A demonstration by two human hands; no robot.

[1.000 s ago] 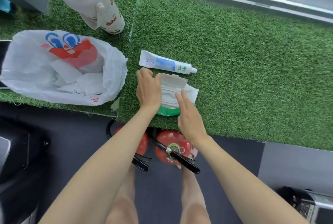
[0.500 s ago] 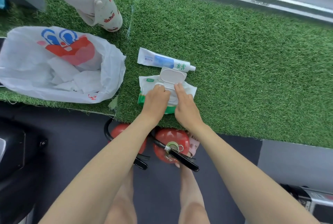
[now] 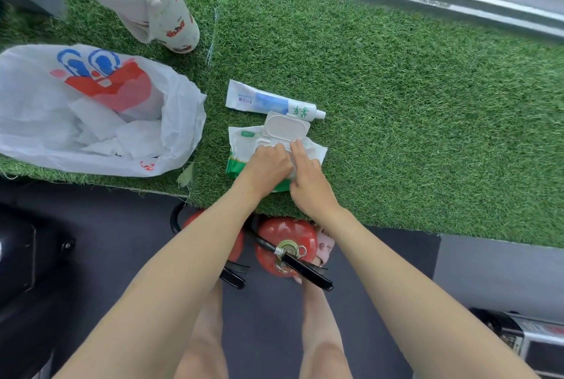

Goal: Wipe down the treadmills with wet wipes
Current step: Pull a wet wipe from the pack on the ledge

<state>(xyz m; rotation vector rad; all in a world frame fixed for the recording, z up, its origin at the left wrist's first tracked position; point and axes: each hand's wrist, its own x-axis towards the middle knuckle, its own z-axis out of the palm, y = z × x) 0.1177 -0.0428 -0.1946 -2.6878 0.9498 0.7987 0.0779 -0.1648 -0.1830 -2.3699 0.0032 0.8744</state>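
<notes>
Lying on turf (image 3: 396,104) just beside toothpaste tube (image 3: 262,100): wipes pack (image 3: 244,146), lid (image 3: 287,128) flipped open. Right hand (image 3: 308,177) presses it, fingers straight; left hand (image 3: 268,162) curled at the opening, can't tell if gripping.

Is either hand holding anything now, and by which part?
Left hand curls fingers at the opening of the wet wipe pack; whether it pinches a wipe is hidden. Right hand presses flat on the pack, holding nothing.
</notes>
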